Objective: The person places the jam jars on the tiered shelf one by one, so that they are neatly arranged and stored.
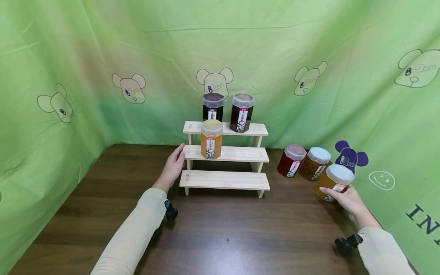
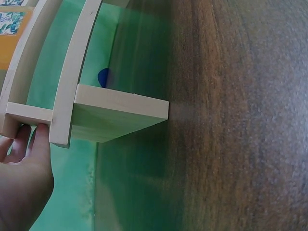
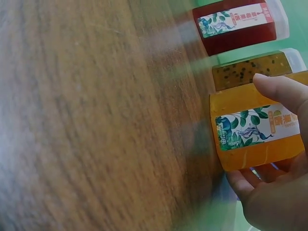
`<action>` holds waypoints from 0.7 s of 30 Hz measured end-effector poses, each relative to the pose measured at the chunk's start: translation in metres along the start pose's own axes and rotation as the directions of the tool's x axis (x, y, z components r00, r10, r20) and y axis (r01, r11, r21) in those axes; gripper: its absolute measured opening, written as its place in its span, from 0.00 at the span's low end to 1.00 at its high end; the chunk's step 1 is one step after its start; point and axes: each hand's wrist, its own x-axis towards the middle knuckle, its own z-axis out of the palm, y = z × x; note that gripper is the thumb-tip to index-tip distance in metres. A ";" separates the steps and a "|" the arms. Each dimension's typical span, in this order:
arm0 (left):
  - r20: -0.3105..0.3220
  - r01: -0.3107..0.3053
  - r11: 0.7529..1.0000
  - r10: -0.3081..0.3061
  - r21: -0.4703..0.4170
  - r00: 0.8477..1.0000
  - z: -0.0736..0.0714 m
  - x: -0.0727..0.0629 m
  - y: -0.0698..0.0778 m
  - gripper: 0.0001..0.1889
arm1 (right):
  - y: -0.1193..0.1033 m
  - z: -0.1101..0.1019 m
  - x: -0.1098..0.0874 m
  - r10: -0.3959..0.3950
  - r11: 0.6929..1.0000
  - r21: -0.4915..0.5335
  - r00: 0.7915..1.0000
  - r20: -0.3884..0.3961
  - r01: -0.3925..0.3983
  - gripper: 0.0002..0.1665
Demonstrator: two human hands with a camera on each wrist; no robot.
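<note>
A three-tier wooden display rack (image 1: 225,179) stands on the table. My left hand (image 1: 173,166) holds it at the left end of the middle tier; in the left wrist view the fingertips (image 2: 42,132) meet the wood beside the tier's support. Over on the right, my right hand (image 1: 347,198) grips an orange jam jar (image 1: 326,183) with a white lid, thumb on one side and fingers on the other. The jar tilts slightly. Close beside it are a brown, seed-flecked jar (image 1: 311,168) and a dark red jar (image 1: 291,162).
Two dark purple jars (image 1: 241,114) stand on the top tier, one partly hidden behind a yellow-orange jar (image 1: 211,141) on the middle tier. Green printed cloth (image 1: 165,49) hangs behind and along both sides of the brown wooden table (image 1: 220,236).
</note>
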 end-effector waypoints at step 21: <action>0.001 0.008 1.000 -0.008 -0.010 1.000 0.000 0.000 0.001 0.27 | 0.001 0.001 -0.005 -0.073 0.997 -0.024 0.996 -0.060 0.071 0.46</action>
